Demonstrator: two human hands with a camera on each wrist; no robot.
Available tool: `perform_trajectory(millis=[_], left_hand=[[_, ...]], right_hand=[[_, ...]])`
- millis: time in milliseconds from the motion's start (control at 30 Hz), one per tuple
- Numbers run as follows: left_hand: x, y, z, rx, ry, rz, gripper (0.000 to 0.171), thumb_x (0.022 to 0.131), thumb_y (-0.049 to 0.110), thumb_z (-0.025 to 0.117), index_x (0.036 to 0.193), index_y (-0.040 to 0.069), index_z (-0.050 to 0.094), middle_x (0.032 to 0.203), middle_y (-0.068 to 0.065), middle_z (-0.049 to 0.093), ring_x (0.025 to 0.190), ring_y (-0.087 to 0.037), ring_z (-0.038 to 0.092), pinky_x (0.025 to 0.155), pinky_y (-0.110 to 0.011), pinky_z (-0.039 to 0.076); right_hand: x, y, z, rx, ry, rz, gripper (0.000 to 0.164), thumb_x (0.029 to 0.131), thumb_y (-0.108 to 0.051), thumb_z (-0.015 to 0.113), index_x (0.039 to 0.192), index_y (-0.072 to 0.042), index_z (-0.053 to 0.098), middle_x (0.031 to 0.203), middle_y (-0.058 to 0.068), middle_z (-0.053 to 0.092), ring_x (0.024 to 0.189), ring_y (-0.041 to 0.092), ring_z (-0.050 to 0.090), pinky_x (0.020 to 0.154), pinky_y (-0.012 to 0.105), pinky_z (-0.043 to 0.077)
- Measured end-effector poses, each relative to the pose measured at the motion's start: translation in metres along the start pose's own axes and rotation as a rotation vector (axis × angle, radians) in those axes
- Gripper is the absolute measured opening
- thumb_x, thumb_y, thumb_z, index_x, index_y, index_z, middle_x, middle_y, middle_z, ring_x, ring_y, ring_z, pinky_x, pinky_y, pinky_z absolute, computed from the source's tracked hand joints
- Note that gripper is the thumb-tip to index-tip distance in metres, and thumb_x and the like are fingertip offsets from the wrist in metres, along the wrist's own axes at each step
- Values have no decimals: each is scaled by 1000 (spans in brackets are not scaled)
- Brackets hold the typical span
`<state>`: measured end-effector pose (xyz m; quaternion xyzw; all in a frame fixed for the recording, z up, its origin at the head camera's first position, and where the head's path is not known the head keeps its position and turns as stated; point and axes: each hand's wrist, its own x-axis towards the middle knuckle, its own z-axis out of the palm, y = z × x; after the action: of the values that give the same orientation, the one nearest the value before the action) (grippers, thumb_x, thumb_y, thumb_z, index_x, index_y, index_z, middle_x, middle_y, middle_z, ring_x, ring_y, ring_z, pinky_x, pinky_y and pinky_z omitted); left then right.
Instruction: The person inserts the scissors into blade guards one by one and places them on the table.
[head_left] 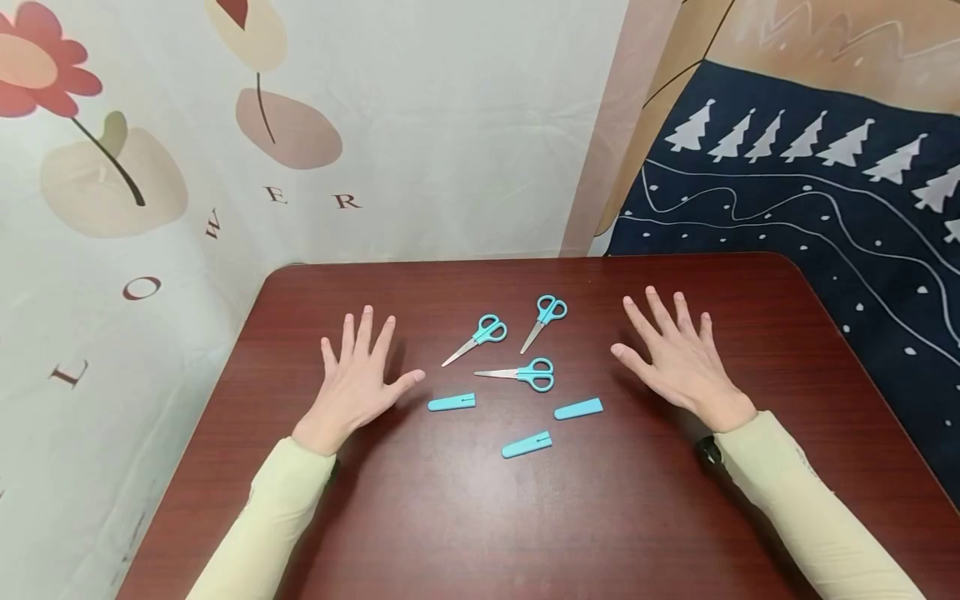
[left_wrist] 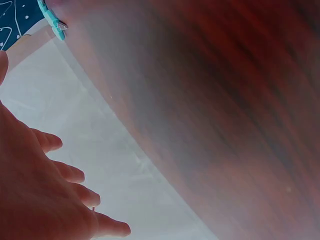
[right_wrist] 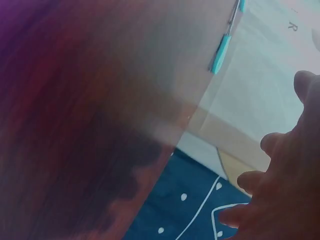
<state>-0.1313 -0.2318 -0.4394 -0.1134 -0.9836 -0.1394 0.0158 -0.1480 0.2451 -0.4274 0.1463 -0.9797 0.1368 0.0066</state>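
Three pairs of scissors with turquoise handles lie between the hands in the head view: the left scissors (head_left: 487, 331), the far scissors (head_left: 550, 311) and the near scissors (head_left: 536, 375). Their bare blades point left or toward the near left. Closer to the person are three turquoise blade covers: a left cover (head_left: 452, 402), a right cover (head_left: 578, 409) and a front cover (head_left: 527, 445). My left hand (head_left: 356, 385), fingers spread, holds nothing and is nearest the left cover. On the other side my right hand (head_left: 681, 360) is likewise spread and holds nothing.
The brown table (head_left: 450, 525) has rounded far corners. Behind it hangs a pale cloth (head_left: 465, 125) with flowers and letters, and a dark blue cloth (head_left: 750, 200) with white trees hangs at the right. A dark band (head_left: 708, 451) shows at the right wrist.
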Motion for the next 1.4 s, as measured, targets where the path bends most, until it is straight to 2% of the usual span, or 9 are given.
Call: perform_trajectory(millis=[300,833,1100,1400], left_hand=[[-4,4,0,4,6,17,101,95,71,54,166,9,20,171,-22,1,156,-47,-8,111,-80,-1],[-21,9,-4,6,-5,31,101,94,72,57,166,11,20,172,-18,-1,156,-45,-7,111,-80,1],[-26,10,-3,20,3,37,102,93,72,58,165,11,22,172,-20,4,156,-46,-4,111,-80,4],[-32,8,-1,14,13,44,103,92,72,60,165,10,24,172,-20,4,156,-45,-5,112,-80,4]], right_hand=[[4,-20,7,16,-27,-45,82,101,-69,44,167,-25,21,173,12,8,155,50,1,112,79,5],[12,-64,30,6,-96,-143,83,99,-73,42,165,-26,27,173,8,11,156,47,5,116,74,10],[16,-84,40,-8,-108,-228,80,99,-72,45,164,-26,32,172,9,18,155,48,13,115,73,19],[20,-103,46,-43,-174,-289,75,102,-65,49,162,-21,38,167,9,33,152,42,28,115,67,28]])
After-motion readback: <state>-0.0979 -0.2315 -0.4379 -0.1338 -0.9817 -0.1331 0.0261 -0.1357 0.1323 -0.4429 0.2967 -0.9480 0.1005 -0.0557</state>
